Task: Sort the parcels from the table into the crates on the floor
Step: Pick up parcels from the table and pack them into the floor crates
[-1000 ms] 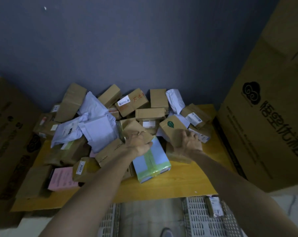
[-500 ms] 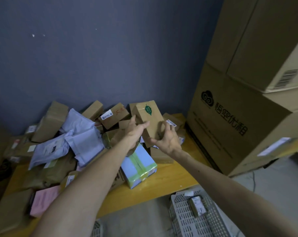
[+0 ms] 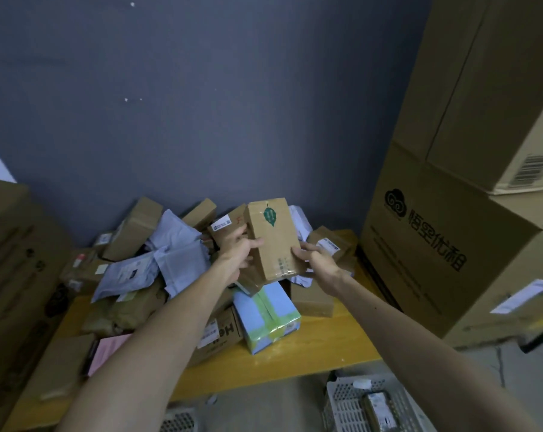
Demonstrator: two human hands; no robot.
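Left hand and right hand gripping opposite long sides of leaf-sticker box, held upright at frame centre above worktop pile. Likely stiff, light cardboard; best held by side edges. Lower right: white crate.

Behind everything we see a dull blue-grey wall with a few small white specks on it. On the right we find a large brown carton printed with a black cloud logo and bold characters, a second carton with a barcode label stacked on top of it. At the left edge stands another tall carton, and below we see grey floor.
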